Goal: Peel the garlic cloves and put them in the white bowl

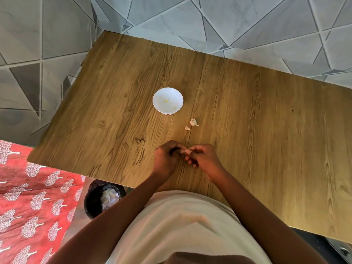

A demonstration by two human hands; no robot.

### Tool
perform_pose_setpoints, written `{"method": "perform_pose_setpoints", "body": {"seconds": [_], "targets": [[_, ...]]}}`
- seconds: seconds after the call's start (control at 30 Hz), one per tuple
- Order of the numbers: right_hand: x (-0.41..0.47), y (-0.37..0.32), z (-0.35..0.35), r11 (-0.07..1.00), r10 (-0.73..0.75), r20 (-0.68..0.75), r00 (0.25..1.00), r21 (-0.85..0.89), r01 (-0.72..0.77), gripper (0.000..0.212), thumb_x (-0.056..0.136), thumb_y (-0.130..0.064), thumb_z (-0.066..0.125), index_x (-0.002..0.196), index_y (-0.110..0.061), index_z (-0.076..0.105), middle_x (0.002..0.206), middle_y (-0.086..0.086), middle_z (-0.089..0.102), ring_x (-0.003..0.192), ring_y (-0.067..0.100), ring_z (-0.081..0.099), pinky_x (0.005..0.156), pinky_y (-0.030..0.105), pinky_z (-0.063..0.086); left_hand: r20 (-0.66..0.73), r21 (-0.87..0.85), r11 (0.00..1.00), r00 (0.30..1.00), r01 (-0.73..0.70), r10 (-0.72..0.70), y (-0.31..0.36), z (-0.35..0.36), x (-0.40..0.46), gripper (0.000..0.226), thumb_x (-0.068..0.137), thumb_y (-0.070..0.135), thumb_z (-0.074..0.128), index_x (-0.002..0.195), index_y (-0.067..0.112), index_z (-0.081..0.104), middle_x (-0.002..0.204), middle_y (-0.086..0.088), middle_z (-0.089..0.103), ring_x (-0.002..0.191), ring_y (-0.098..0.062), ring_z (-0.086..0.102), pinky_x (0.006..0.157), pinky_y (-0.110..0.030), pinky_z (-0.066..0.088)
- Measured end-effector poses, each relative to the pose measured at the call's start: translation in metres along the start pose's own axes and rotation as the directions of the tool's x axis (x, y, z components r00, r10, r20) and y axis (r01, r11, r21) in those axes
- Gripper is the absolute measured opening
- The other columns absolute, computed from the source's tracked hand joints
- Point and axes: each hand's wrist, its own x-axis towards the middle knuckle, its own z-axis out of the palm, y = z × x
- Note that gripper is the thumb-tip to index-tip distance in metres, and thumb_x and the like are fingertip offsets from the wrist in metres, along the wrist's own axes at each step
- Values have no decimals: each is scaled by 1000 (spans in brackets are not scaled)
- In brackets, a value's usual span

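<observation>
A small white bowl (167, 100) stands on the wooden table (247, 115), with a couple of pale peeled bits inside. Two unpeeled garlic pieces lie just this side of it: a larger clump (193, 122) and a single clove (187, 128). Nearer to me, my left hand (166, 159) and my right hand (202, 158) meet over the table and pinch one small garlic clove (187, 151) between their fingertips. The fingers of both hands are curled round it, and most of the clove is hidden.
A dark bin (103, 199) holding white garlic skins stands on the floor at the table's near left edge. A red patterned cloth (32, 197) lies to the left. Grey tiled floor (228, 21) surrounds the table's far side.
</observation>
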Motion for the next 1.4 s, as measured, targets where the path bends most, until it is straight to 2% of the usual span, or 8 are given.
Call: {"method": "perform_pose_setpoints", "body": {"seconds": [0.17, 0.33, 0.53, 0.67, 0.8, 0.93, 1.07, 1.4], "targets": [[1, -9, 2, 986, 140, 30, 990, 87, -143, 9, 94, -3, 69, 99, 5, 69, 84, 20, 77, 60, 20, 74, 46, 24, 54, 9, 43, 994, 995, -103, 103, -9, -3, -4, 32, 82, -16, 67, 90, 12, 79, 89, 4, 76, 84, -8, 71, 78, -29, 58], [17, -13, 10, 956, 208, -57, 976, -201, -216, 11, 95, 1, 67, 86, 2, 63, 70, 19, 70, 52, 20, 71, 48, 28, 59, 32, 167, 954, 968, -251, 249, -25, -8, -3, 25, 82, -4, 62, 99, 4, 78, 98, -4, 74, 92, -17, 70, 81, -37, 60], [35, -20, 24, 763, 69, -114, 991, -634, -126, 30, 84, -5, 78, 95, -6, 51, 67, 13, 70, 60, 28, 73, 56, 39, 61, 64, 204, 935, 958, -288, 281, -29, -10, -2, 38, 76, -19, 69, 105, 3, 77, 106, -7, 73, 100, -21, 69, 87, -38, 59], [32, -26, 27, 664, -12, -97, 995, -745, -64, 21, 92, -11, 70, 99, -8, 51, 62, 4, 67, 48, 13, 63, 56, 28, 54, 55, 190, 935, 954, -299, 294, -30, -13, -2, 39, 74, -19, 67, 106, 2, 77, 106, -8, 74, 101, -21, 69, 89, -35, 58], [27, -33, 35, 612, -60, -79, 995, -790, -26, 20, 91, -13, 74, 98, -8, 56, 73, 8, 69, 58, 19, 68, 63, 36, 62, 80, 216, 924, 949, -316, 306, -27, -14, -1, 42, 74, -16, 65, 108, 5, 77, 106, -6, 75, 101, -19, 68, 89, -26, 55], [24, -25, 24, 659, -44, -40, 998, -752, -1, 25, 85, -10, 81, 99, -9, 60, 89, 11, 67, 74, 24, 71, 69, 41, 63, 72, 152, 963, 974, -223, 215, -22, -14, 2, 28, 84, -8, 71, 104, 9, 80, 101, 1, 77, 96, -7, 68, 90, -21, 53], [14, -4, 3, 818, -177, 56, 983, -546, 179, 14, 98, -1, 63, 91, -10, 71, 76, 7, 72, 55, 7, 68, 55, 23, 55, 110, 4, 1000, 994, 22, -22, -14, -17, 5, 21, 90, 0, 73, 104, 13, 82, 96, 9, 79, 92, 1, 71, 87, -12, 50], [2, -4, 1, 729, -490, 123, 863, -485, 483, 23, 94, 11, 54, 91, -6, 69, 69, -2, 66, 55, 8, 66, 57, 24, 55, 148, -315, 926, 974, 209, -170, 4, -20, 5, 7, 84, -4, 79, 88, 3, 78, 79, -13, 77, 67, -19, 68, 65, -24, 57]]}}
